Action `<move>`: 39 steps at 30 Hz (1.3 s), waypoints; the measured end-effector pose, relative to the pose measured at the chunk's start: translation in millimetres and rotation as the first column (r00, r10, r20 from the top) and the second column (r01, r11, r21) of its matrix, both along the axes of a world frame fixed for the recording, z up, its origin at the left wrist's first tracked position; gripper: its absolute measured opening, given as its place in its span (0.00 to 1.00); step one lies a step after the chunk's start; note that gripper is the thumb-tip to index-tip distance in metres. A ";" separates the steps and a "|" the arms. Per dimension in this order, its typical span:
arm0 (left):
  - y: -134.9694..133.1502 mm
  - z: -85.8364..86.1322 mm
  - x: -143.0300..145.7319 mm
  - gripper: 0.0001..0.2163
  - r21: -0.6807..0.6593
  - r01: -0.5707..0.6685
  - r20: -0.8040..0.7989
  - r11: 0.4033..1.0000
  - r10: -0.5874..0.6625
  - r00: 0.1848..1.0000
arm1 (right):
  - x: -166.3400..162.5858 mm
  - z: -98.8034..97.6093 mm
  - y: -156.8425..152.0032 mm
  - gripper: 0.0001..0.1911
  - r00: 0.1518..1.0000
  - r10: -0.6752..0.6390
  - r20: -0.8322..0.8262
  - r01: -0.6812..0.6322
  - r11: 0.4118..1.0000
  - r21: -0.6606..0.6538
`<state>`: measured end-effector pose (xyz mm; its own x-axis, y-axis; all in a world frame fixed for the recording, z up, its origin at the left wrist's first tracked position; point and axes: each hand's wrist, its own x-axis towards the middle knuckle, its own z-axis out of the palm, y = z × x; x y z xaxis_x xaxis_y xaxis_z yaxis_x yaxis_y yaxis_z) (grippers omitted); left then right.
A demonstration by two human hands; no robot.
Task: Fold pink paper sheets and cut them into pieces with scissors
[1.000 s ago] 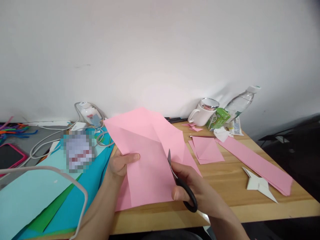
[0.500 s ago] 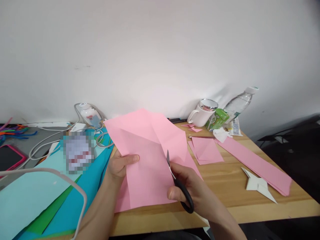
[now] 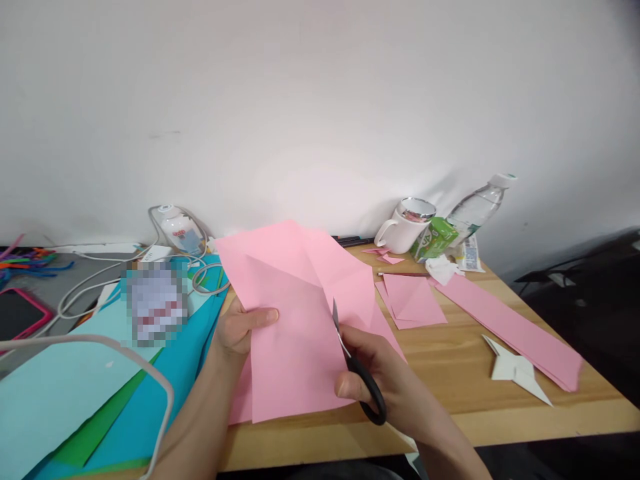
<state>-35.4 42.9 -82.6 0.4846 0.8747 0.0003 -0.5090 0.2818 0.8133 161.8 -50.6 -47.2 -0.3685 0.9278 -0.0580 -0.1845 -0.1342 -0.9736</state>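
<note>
A large pink sheet of paper [image 3: 290, 360] with crease lines is held up over the table's front. My left hand [image 3: 243, 327] pinches its left side, thumb on top and fingers hidden behind. In my right hand [image 3: 375, 367] is a pair of black-handled scissors [image 3: 367, 393], the blade pointing up and away along the sheet's right part. One blade shows in front of the paper; where the other lies I cannot tell. More pink paper [image 3: 240, 403] lies beneath the sheet.
Right of the sheet lie pink squares [image 3: 415, 300], long pink strips [image 3: 510, 327] and a white folded paper star [image 3: 515, 368]. A white mug [image 3: 403, 227], green carton [image 3: 435, 237] and water bottle [image 3: 477, 207] stand behind. Coloured sheets [image 3: 75, 373], cables and a pixelated object [image 3: 156, 303] are at left.
The upper left corner of the pink sheet has shifted slightly right, and its lower left edge has moved a little left. Both hands keep nearly the same place and grip.
</note>
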 end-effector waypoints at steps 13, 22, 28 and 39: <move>-0.6 3.8 1.9 0.20 0.009 -0.060 -0.065 0.998 0.061 0.996 | -0.3 -3.3 -1.7 0.24 0.998 -0.031 0.045 0.030 0.999 0.014; -0.1 4.8 1.8 0.19 -0.010 -0.028 -0.090 1.000 0.027 0.996 | 0.0 -5.2 -1.5 0.24 0.997 -0.053 0.061 0.051 0.998 0.032; 0.0 4.5 2.5 0.20 0.004 -0.068 -0.079 0.998 0.068 0.995 | -1.1 -3.9 -1.7 0.22 0.999 -0.041 0.024 0.041 0.999 0.027; -4.8 15.3 6.0 0.17 0.020 -0.077 -0.066 0.997 0.078 0.995 | 0.3 -2.1 0.4 0.25 0.999 -0.019 -0.026 0.020 0.999 0.033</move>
<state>-29.5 38.1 -67.4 0.4144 0.9100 -0.0141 -0.4731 0.2286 0.8508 162.1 -50.2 -49.3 -0.3514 0.9361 -0.0177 -0.2115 -0.0978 -0.9725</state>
